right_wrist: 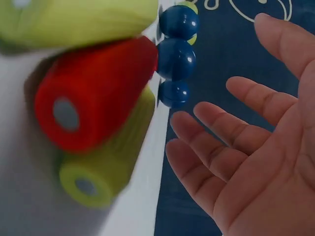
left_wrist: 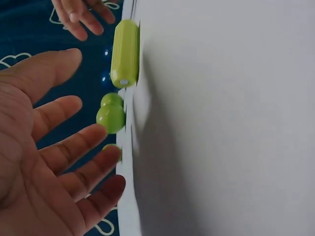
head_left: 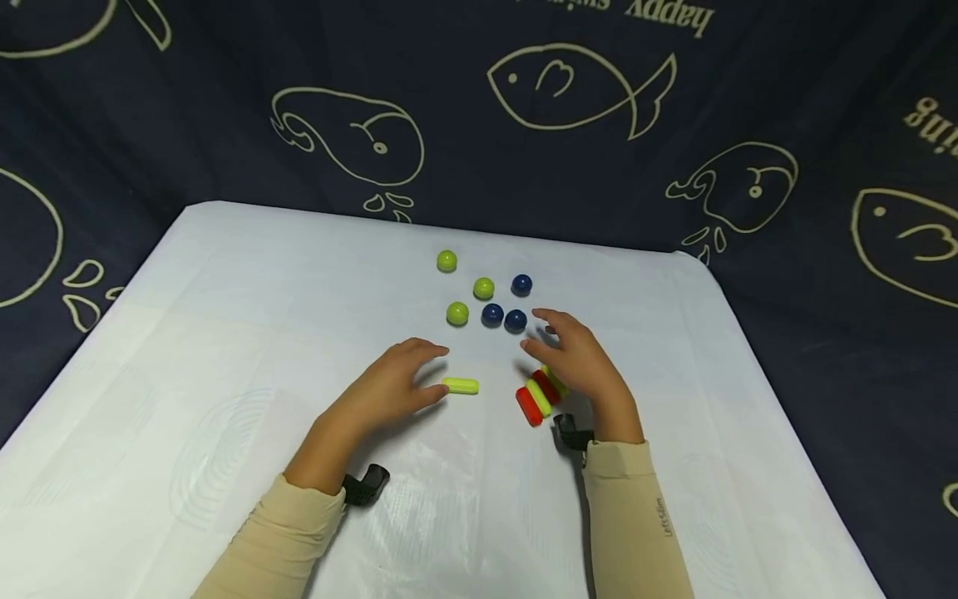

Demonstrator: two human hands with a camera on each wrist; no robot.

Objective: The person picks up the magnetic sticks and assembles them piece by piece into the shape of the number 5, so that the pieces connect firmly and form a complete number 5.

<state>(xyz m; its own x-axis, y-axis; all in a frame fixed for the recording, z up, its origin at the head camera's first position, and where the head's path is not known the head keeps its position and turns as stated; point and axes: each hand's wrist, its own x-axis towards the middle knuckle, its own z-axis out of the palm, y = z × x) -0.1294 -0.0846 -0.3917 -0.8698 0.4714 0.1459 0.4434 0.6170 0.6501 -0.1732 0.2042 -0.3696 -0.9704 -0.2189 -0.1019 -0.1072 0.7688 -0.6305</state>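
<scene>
A short yellow-green rod (head_left: 464, 386) lies on the white table, just past the thumb tip of my left hand (head_left: 385, 387). That hand hovers with its fingers spread, and the left wrist view shows a gap between the thumb and the rod (left_wrist: 126, 54). My right hand (head_left: 580, 353) is held over a row of red and yellow rods, its fingers relaxed and its palm bare. A red rod (head_left: 529, 407) forms the near end of this row; grey discs show on rod ends in the right wrist view. Three blue balls (head_left: 516, 321) sit left of the right fingertips.
Three green balls (head_left: 457, 314) are spread left of the blue ones, farther from me than the lone rod. A dark curtain (head_left: 464, 183) with fish drawings hangs behind the table's far edge (head_left: 314, 218). Each wrist wears a black camera mount (head_left: 367, 485).
</scene>
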